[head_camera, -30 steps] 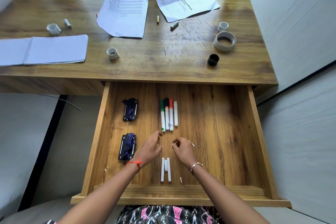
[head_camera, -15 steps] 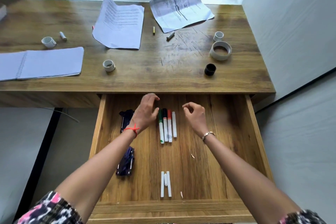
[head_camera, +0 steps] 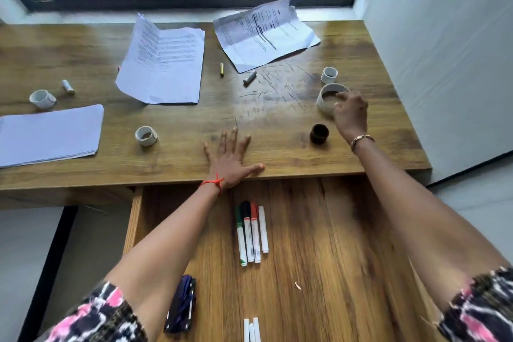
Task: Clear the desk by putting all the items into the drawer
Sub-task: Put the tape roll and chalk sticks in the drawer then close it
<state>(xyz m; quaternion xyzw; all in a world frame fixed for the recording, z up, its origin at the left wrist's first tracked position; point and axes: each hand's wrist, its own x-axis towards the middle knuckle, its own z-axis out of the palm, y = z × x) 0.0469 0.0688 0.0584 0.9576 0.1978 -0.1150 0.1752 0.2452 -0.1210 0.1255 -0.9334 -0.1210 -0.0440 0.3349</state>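
Far right on the desk [head_camera: 277, 144], the right hand [head_camera: 350, 115] is gripping the large tape roll [head_camera: 322, 102] by its rim; the left hand [head_camera: 230, 157] is lying flat, spread, at the near edge.

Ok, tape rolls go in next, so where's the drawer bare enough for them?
Widest bare patch: drawer floor between the markers and the right forearm. Smaller patch between markers and white sticks. Left side is crowded: black holder, left forearm.
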